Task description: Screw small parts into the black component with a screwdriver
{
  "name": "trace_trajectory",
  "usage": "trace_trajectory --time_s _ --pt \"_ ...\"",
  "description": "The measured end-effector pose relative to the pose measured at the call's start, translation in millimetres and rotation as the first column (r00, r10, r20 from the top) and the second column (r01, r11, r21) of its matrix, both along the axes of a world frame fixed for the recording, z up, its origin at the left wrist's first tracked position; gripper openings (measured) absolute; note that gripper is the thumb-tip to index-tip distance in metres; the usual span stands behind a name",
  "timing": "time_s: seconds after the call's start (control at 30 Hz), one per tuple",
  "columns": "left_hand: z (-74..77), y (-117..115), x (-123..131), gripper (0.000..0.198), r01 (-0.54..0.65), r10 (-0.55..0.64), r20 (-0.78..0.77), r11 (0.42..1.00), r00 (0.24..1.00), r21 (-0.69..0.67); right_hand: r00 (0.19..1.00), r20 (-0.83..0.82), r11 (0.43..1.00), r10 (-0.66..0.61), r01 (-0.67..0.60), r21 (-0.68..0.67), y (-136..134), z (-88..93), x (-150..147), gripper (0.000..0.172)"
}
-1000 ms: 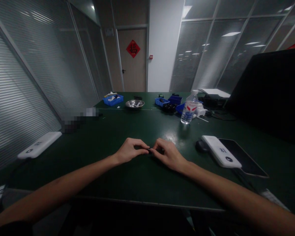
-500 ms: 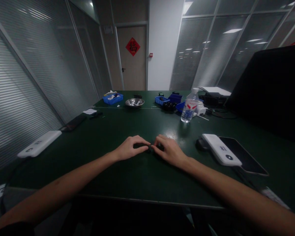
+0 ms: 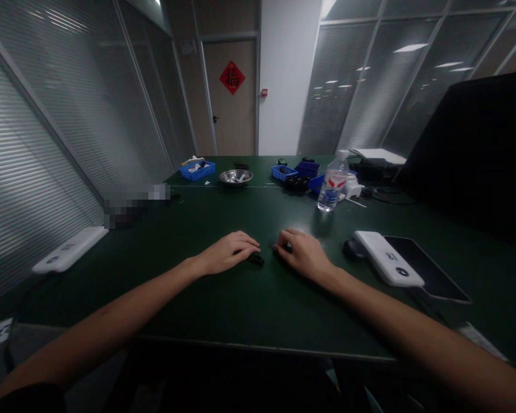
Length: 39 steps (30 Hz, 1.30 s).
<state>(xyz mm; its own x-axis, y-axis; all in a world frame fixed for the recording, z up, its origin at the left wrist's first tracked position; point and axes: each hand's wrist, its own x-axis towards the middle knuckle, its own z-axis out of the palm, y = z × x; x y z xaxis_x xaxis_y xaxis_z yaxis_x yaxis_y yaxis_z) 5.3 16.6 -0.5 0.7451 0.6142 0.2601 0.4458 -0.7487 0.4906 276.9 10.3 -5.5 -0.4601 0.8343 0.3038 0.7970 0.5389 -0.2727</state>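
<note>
Near the middle of the dark green table, my left hand [image 3: 227, 253] has its fingers stretched forward, with the tips over or beside a small black piece [image 3: 257, 260]. Contact between the fingertips and this piece cannot be made out. Across a short gap, my right hand [image 3: 304, 256] is closed, thumb and fingers pinched on a small dark object [image 3: 273, 246]. Only a thin tip of that object sticks out to the left; the rest is hidden by the fingers.
A water bottle [image 3: 333, 182] stands beyond my right hand. To the right lie a black mouse [image 3: 351, 249], a white power bank [image 3: 387, 259] and a dark tablet [image 3: 430, 272]. Another power bank [image 3: 71, 250] is at left. Blue trays [image 3: 200, 171] and a metal bowl [image 3: 235, 179] sit farther back.
My hands have moved apart slightly. The black piece now shows below my left fingertips, whose thumb pinch has loosened. A thin dark tip now shows at my right fingers.
</note>
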Motion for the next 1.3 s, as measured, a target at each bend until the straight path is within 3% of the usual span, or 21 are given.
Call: trace_trajectory --time_s 0.17,0.37,0.5,0.63,0.8,0.93,1.1,1.3 --pt "2.6 -4.5 0.9 0.028 -0.098 0.101 0.08 0.994 0.992 -0.044 0.997 0.026 0.997 -0.076 0.076 -0.01 4.0 -3.5 2.5 0.013" --pt "4.3 -18.4 6.6 0.02 -0.054 0.06 0.092 0.997 0.994 -0.059 0.992 0.053 0.994 -0.113 0.113 0.008 21.9 -7.2 3.7 0.014" --pt "1.8 -24.5 18.0 0.016 -0.131 0.141 0.116 0.987 0.983 -0.088 0.99 0.006 0.99 -0.14 0.14 0.035 55.6 -7.9 -0.5 0.013" --pt "2.0 -26.7 26.3 0.022 -0.227 0.235 0.056 0.966 0.97 -0.123 0.96 -0.16 0.968 -0.229 0.242 0.069 104.7 -4.5 -6.6 0.013" --pt "0.8 -21.6 20.1 0.027 -0.258 0.257 -0.027 0.957 0.966 -0.132 0.873 -0.341 0.922 -0.35 0.385 0.039 163.3 -7.9 -3.6 0.02" --pt "-3.4 -12.3 9.7 0.026 -0.247 0.253 0.025 0.958 0.967 -0.145 0.734 -0.477 0.856 -0.483 0.511 -0.078 191.6 -23.0 8.2 0.032" --pt "-7.4 0.2 -4.3 0.028 -0.277 0.29 0.117 0.953 0.95 -0.119 0.655 -0.558 0.84 -0.51 0.518 -0.158 202.5 -36.8 14.6 0.029" --pt "-12.9 14.3 -21.3 0.024 -0.272 0.271 0.12 0.962 0.955 -0.01 0.613 -0.625 0.861 -0.484 0.462 -0.214 202.6 -38.5 10.7 0.021"
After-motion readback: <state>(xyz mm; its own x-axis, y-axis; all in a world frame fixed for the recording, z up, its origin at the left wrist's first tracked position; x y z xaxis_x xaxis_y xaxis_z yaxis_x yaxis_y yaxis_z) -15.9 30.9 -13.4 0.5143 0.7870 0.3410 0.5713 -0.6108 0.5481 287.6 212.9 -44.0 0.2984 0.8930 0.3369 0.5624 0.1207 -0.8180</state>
